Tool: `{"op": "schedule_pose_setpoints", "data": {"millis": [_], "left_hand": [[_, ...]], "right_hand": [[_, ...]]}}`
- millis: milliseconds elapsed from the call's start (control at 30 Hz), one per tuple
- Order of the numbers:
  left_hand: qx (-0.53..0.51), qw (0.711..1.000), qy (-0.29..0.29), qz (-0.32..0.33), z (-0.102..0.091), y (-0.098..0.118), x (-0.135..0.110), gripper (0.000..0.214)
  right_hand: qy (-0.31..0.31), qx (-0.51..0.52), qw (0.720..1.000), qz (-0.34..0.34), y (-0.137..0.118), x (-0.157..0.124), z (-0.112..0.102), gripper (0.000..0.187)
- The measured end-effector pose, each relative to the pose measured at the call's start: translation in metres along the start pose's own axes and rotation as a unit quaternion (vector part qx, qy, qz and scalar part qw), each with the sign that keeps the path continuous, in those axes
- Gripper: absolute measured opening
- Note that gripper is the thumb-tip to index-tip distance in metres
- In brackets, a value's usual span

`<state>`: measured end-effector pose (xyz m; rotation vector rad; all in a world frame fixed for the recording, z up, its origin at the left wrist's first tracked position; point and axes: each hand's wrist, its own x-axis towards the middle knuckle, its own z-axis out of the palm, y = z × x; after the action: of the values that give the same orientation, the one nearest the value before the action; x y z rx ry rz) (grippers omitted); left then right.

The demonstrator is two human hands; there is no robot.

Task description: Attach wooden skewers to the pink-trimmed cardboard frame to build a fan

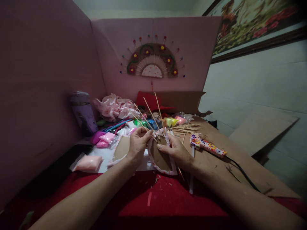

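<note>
My right hand [178, 150] grips a half-round cardboard piece [161, 156] by its right side, with the thumb on its brown face. White fabric with a small print is folded around its edge. Several thin wooden sticks [150, 111] fan upward from the top of this piece. With thumb and index finger, my left hand [139, 145] pinches the leftmost stick near its lower end. A second fabric-edged cardboard piece [122, 147] lies behind my left hand, partly covered by it.
A flowered glue gun [207, 145] with a black cord lies right, near loose sticks [187, 128]. Bags of coloured clay [87, 163], a purple tumbler [83, 113] and crumpled fabric [115, 107] stand left. A decorated fan [153, 60] hangs on the pink back panel.
</note>
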<state>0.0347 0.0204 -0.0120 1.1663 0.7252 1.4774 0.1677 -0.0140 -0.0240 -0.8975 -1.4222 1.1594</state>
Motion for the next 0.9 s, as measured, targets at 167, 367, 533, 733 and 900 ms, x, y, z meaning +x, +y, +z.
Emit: {"op": "schedule_pose_setpoints", "data": {"millis": [167,367,533,733,900], "left_hand": [[0.006,1.0,0.004,-0.005,-0.0003,-0.0002,0.0003,0.031],[0.002,1.0,-0.001,-0.003,0.0,0.0004,-0.0002,0.029],[0.005,1.0,0.004,-0.001,0.0012,0.0019,-0.0012,0.031],[0.003,1.0,0.001,-0.005,0.0006,0.0017,-0.0013,0.031],[0.004,1.0,-0.002,-0.007,-0.0002,0.0003,0.0006,0.027]], "right_hand": [[0.0,-0.01,1.0,-0.007,0.0004,-0.0002,-0.0004,0.031],[0.003,-0.017,1.0,-0.01,-0.0003,-0.0002,-0.0004,0.031],[0.005,-0.009,1.0,-0.002,0.0004,-0.0002,-0.0003,0.031],[0.004,-0.02,1.0,-0.009,0.0001,0.0001,-0.0006,0.031],[0.002,-0.029,0.999,-0.014,-0.0006,0.0003,-0.0008,0.028]]}}
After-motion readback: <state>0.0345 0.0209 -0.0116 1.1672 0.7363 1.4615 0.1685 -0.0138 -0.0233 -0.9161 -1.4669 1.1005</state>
